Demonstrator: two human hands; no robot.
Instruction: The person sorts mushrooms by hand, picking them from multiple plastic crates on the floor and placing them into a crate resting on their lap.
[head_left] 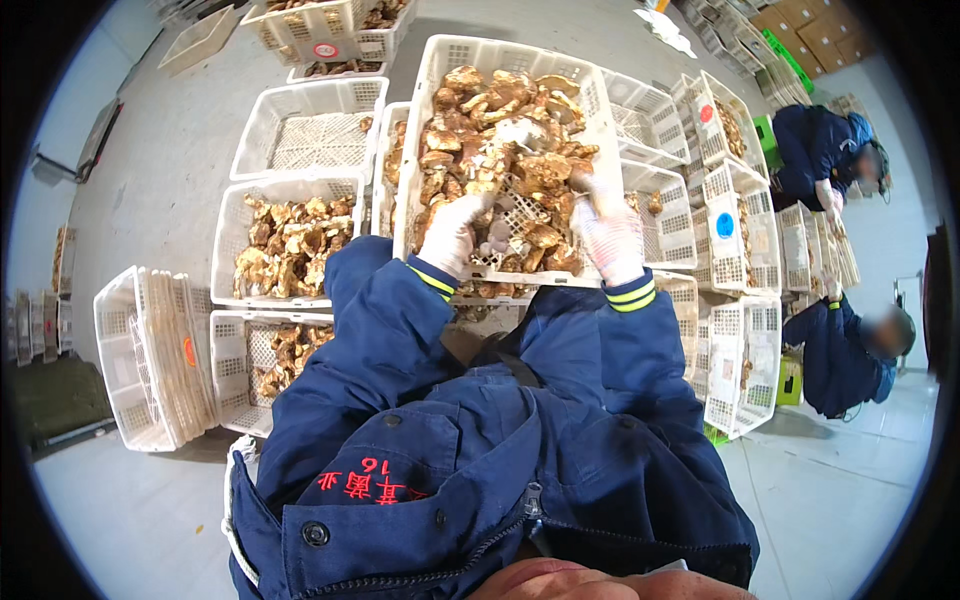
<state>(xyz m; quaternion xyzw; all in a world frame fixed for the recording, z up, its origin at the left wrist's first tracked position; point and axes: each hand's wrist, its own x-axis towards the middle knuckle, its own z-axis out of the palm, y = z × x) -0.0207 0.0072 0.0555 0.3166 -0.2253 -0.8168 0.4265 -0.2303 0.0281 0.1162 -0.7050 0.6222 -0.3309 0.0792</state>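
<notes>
A white plastic crate [606, 110] full of brown, thick-stemmed mushrooms [545, 172] is in front of me, above other crates. My left hand [453, 238], in a whitish glove, is over its near left part, fingers at the mushrooms. Small greyish mushrooms [495, 238] lie beside that hand, where the crate's mesh bottom shows through. My right hand [608, 238], also gloved, is at the near right side, its fingers smeared by motion. Whether either hand grips a mushroom cannot be made out.
At left stand a crate of mushrooms [290, 245], a nearly bare crate [310, 130], a partly filled crate [285, 360] and nested crates [155, 360]. More crates [740, 225] are stacked at right. Two people in dark blue work beyond them, one farther [815, 140], one nearer [835, 345].
</notes>
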